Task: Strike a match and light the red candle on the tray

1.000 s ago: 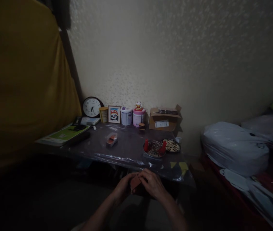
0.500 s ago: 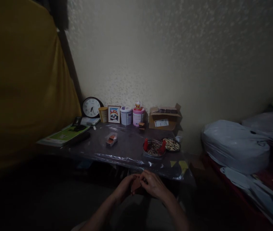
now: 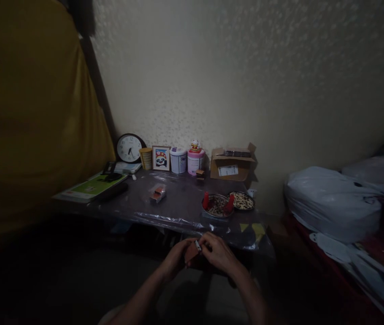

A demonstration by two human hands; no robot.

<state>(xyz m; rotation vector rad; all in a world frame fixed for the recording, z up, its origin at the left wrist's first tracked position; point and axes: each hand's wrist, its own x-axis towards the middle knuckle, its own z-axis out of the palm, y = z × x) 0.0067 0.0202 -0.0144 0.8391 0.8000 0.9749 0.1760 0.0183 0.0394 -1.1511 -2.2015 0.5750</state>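
My left hand (image 3: 175, 258) is wrapped round a small reddish-brown box (image 3: 191, 253), held in front of the table's near edge. A narrow white end with dark marks shows at the box's upper right. My right hand (image 3: 217, 251) has its fingers bent in a pinch at that white end; the exact contact at the fingertips is too dark to make out. On the table beyond lies a clear plastic packet (image 3: 158, 193) with similar reddish-brown boxes in it. Another small brown box (image 3: 200, 174) stands in front of the pink tub (image 3: 196, 162).
The plastic-covered table (image 3: 178, 198) holds a round tray (image 3: 217, 208) with two red objects, and a second speckled tray (image 3: 242, 201). Along the wall stand a clock (image 3: 129, 148), a yellow cup, a panda picture, a white tub and a cardboard box (image 3: 232, 170). White bags lie right.
My right fingers have shifted slightly off the small box, and its white end now shows between the hands. The view has tilted a little; the things on the table stay put.
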